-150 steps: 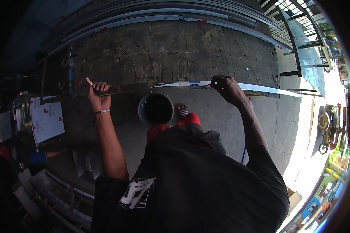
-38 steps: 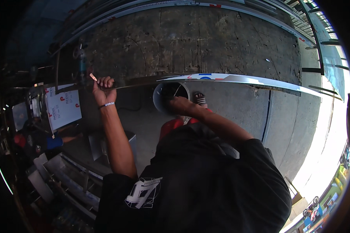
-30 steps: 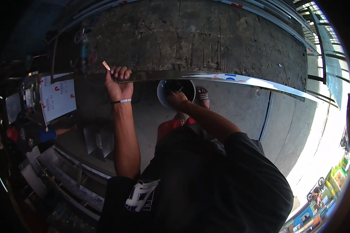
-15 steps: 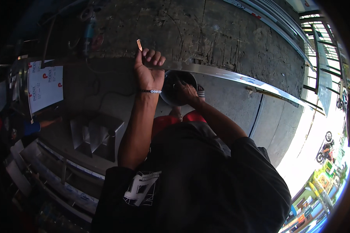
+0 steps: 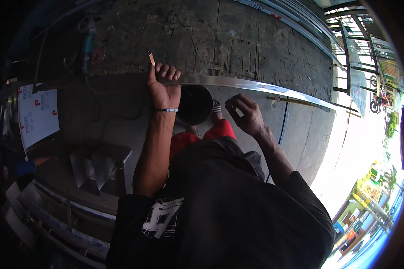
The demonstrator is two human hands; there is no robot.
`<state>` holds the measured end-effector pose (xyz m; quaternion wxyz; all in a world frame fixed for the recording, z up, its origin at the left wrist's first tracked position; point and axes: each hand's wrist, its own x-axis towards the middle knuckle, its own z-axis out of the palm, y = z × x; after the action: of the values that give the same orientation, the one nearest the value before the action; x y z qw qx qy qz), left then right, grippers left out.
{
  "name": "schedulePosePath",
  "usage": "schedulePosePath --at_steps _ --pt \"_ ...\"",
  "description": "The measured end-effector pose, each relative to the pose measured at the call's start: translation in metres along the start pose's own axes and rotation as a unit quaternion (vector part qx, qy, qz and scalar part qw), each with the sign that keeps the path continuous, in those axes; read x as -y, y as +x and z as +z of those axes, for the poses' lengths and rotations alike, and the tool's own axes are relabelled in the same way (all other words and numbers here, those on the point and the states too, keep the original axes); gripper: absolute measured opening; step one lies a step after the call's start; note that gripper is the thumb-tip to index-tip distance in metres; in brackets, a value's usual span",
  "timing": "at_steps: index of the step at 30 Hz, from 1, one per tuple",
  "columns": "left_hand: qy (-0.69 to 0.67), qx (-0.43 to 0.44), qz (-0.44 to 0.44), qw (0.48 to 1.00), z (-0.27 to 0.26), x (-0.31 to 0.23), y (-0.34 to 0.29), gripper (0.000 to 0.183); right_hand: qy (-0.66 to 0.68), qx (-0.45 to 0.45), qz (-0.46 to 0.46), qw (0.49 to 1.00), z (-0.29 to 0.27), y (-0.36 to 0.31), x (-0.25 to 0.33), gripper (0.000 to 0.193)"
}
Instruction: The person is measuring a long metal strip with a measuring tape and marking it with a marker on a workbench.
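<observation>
A long, shiny metal strip [image 5: 256,85] runs along the near edge of the worn wooden workbench [image 5: 202,40]. My left hand [image 5: 165,89] is closed around its left end. Past that thumb a small flat orange-brown piece [image 5: 151,59] sticks up; its kind cannot be made out. Below the strip, my right hand [image 5: 248,115] hangs apart from it with fingers bent toward the thumb, as in a pinch. Anything between those fingertips is too small to tell. Between my hands a round dark bucket [image 5: 195,107] stands on the floor by my feet, its inside in shadow.
A teal power tool [image 5: 89,47] lies on the bench's left side. Long metal profiles [image 5: 292,27] line its far right edge. Bent metal sheets [image 5: 101,168] stand on the floor at left, near a printed white sheet [image 5: 40,114]. Part of another person's arm [image 5: 45,160] shows there.
My right hand has come out of the bucket and moved right, its fingers now bent in the air. The left hand keeps its hold on the strip. The whole view has shifted slightly.
</observation>
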<state>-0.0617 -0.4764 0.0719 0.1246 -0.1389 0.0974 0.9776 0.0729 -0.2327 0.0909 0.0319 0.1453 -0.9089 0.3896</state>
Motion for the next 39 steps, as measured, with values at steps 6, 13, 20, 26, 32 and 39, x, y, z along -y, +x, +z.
schedulePosePath --at_steps 6,13,20,26,32,39 --pt "0.004 -0.023 0.016 1.0 0.001 -0.002 -0.004 0.026 -0.23 -0.067 0.0 0.971 -0.094 0.023 -0.045 0.02" --pt "0.356 -0.209 0.283 0.866 0.014 -0.005 -0.014 0.025 0.002 0.223 0.22 0.95 -0.103 0.04 -0.076 0.033" --pt "0.802 -0.094 0.252 0.533 0.051 0.068 -0.074 0.024 0.025 0.096 0.116 0.988 -0.087 0.033 -0.107 0.034" --pt "0.822 -0.112 0.17 0.532 0.044 0.136 -0.063 0.021 0.032 0.12 0.121 0.985 -0.084 0.03 -0.112 0.026" --pt "0.823 -0.145 0.189 0.516 0.032 0.149 -0.054 0.022 0.034 0.137 0.16 0.977 -0.079 0.03 -0.113 0.03" --pt "0.828 -0.154 0.191 0.505 0.032 0.151 -0.051 0.023 0.047 0.138 0.168 0.975 -0.077 0.028 -0.117 0.034"
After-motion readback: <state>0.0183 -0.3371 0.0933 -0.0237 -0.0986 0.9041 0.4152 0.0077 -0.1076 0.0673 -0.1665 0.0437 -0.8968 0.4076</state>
